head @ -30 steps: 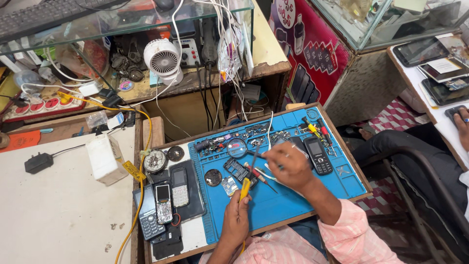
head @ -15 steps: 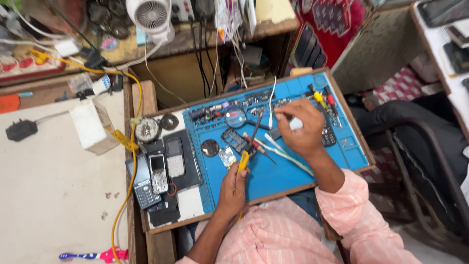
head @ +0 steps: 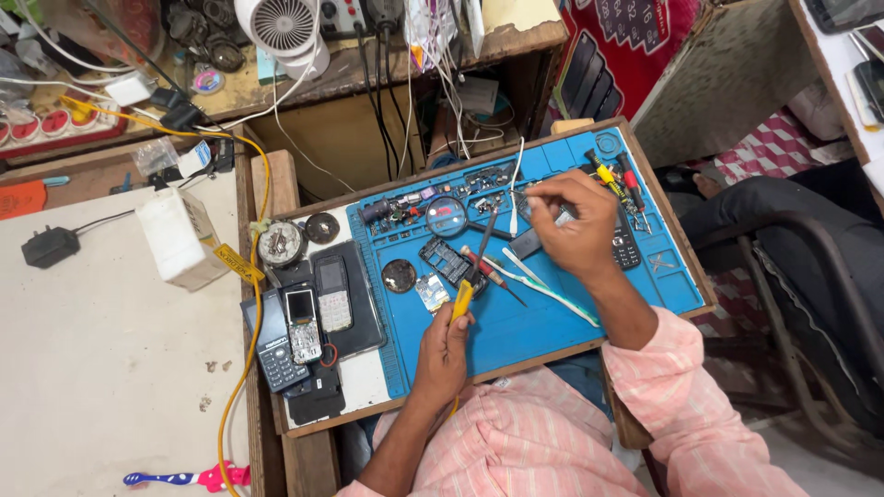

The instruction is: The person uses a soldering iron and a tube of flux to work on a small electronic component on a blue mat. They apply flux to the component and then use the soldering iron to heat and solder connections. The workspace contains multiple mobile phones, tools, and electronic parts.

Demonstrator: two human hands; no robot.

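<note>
Head cam, only view I've got. Compared w/ half a sec ago the view has slid down and closer, so the blue mat (head: 552,322) fills more of the frame.

My left hand (head: 445,354) is closed in a pinch round the yellow-handled soldering iron (head: 468,287); the tip now leans up toward the opened phone board (head: 448,262), which lies mid-mat just below the magnifier (head: 447,216). A sec ago that iron sat lower and off the board.

My right hand (head: 573,225) has come back a bit from the mat's far edge, fingers bunched, pinching something thin at the top; can't tell exactly what, poss. solder wire. Small white piece (head: 564,218) under the fingers.

Red screwdriver (head: 488,271) and pale toothbrush (head: 552,290) lie loose beside it. Iron and pinch are closing on the same spot, I'd judge.
</note>
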